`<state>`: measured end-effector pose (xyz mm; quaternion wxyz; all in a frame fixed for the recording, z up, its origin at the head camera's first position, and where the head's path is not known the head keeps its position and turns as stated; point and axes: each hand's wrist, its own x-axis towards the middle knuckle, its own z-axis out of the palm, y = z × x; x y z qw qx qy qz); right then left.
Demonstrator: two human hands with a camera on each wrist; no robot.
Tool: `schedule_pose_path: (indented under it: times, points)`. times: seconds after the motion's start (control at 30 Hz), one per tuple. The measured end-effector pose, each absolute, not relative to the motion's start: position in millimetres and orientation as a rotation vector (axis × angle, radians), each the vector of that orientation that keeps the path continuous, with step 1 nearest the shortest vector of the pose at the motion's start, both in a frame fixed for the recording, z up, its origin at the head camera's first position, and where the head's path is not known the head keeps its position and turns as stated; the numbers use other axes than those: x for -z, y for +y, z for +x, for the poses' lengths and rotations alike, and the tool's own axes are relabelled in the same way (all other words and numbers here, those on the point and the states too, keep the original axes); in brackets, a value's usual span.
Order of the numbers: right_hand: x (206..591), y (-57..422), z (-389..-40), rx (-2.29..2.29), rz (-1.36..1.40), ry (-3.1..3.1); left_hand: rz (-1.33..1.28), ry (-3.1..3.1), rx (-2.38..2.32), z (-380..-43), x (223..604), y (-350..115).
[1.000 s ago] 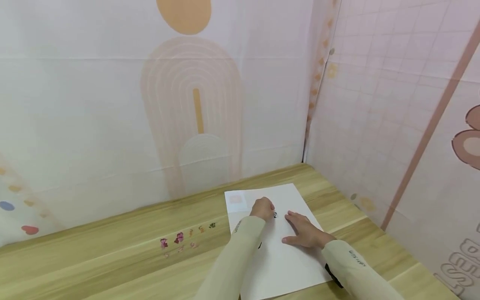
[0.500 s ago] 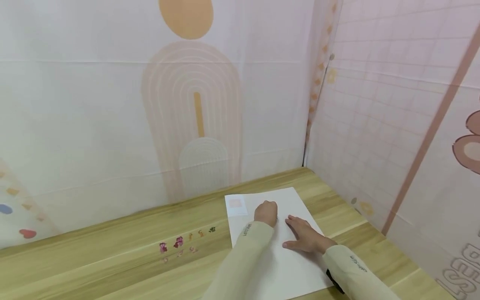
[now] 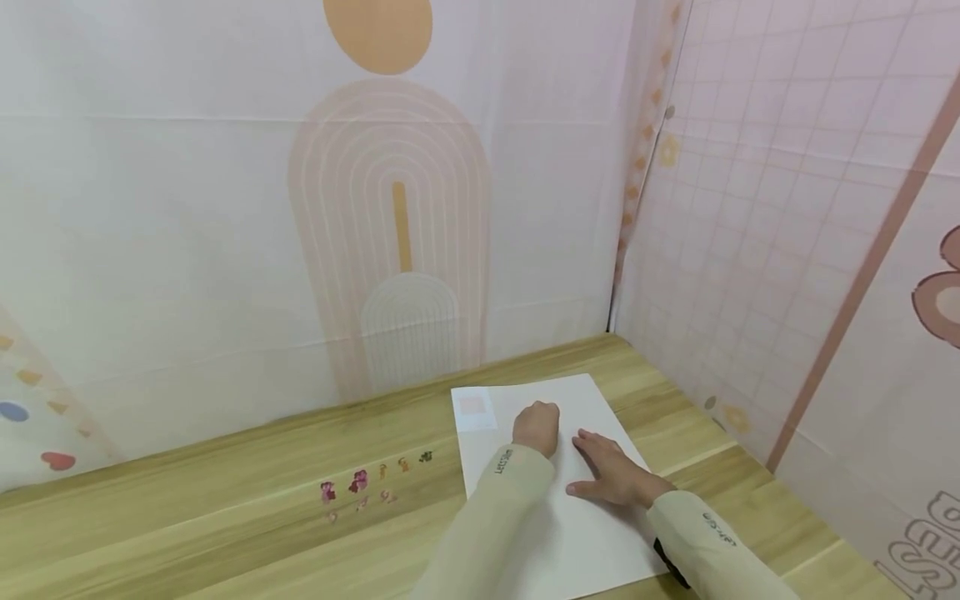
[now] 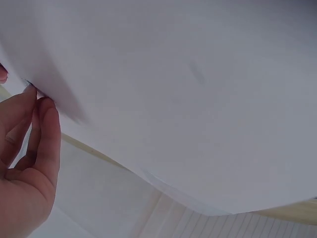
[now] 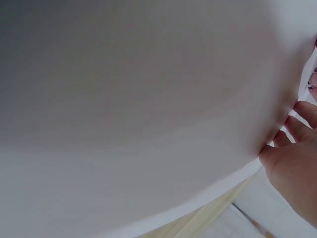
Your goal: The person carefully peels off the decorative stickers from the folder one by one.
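Your left hand [image 3: 537,427] is pinching what looks like a small dark piece [image 5: 310,86] at the paper [image 3: 585,542], fingers mostly hiding it. Your right hand [image 3: 617,477] is lying relaxed with fingers spreading on the sheet; pressing lightly there should be stopping it sliding while your left fingertips are working gently. Small coloured pieces [image 3: 360,481] are lying left of it on the table [image 3: 225,517]. Your sleeves [image 3: 487,517] are apparently reading "Let's Slim"; the wall lettering [image 3: 921,546] is showing "EST".
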<state>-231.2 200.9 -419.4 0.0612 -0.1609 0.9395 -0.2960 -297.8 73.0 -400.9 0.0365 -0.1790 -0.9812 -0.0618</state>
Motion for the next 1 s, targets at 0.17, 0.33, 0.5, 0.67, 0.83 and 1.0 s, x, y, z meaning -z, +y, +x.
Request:
schedule_pose_path:
  times: [0.17,0.33,0.5,0.67,0.83,1.0]
  points:
    - [419.1,201.2,-232.1,0.897,-0.512,2.844,-0.547,-3.006,0.254,-297.5,399.7,71.7]
    - [420.4,200.9,-233.0,0.898,-0.513,2.846,-0.549,-2.996,0.302,-297.5,400.6,70.2]
    - [419.2,201.0,-232.1,0.911,-0.498,2.839,-0.543,-3.018,0.358,-299.3,401.4,69.5]
    - [418.8,202.4,-231.4,0.917,-0.496,2.842,-0.553,-3.059,0.507,-300.5,400.4,68.0]
    - [419.6,203.1,-231.6,0.918,-0.499,2.845,-0.547,-3.066,0.563,-301.3,402.8,66.6]
    - [419.2,202.6,-232.0,0.917,-0.497,2.844,-0.505,-3.092,0.641,-301.8,401.9,65.2]
